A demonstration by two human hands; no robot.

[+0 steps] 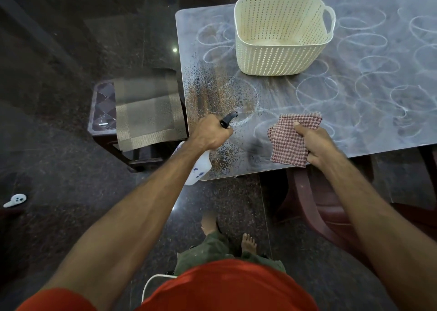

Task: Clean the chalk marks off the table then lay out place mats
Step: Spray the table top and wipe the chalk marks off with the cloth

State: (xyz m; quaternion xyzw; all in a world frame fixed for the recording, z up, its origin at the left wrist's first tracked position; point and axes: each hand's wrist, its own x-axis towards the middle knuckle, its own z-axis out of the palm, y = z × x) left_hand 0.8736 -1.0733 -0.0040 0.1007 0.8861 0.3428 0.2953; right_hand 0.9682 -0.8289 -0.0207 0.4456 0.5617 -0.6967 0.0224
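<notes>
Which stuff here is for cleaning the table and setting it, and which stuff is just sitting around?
For the job:
- spray bottle, gripped by the left hand
- checked cloth, held by the right hand
- chalk marks on the table
- place mats stacked on the side table

Just lying about:
- cream basket on the table
- small white thing on the floor
- dark red chair

The person wears a bright orange-red shirt (pixel 227 284) with short sleeves (pixel 56 299). Both arms are bare from the sleeves down to the left hand (pixel 210 133) and the right hand (pixel 316 145). Below the shirt are dark green trousers (pixel 212 249). The feet (pixel 248 242) are bare. A thin white cord (pixel 151 284) curves out beside the shirt.
</notes>
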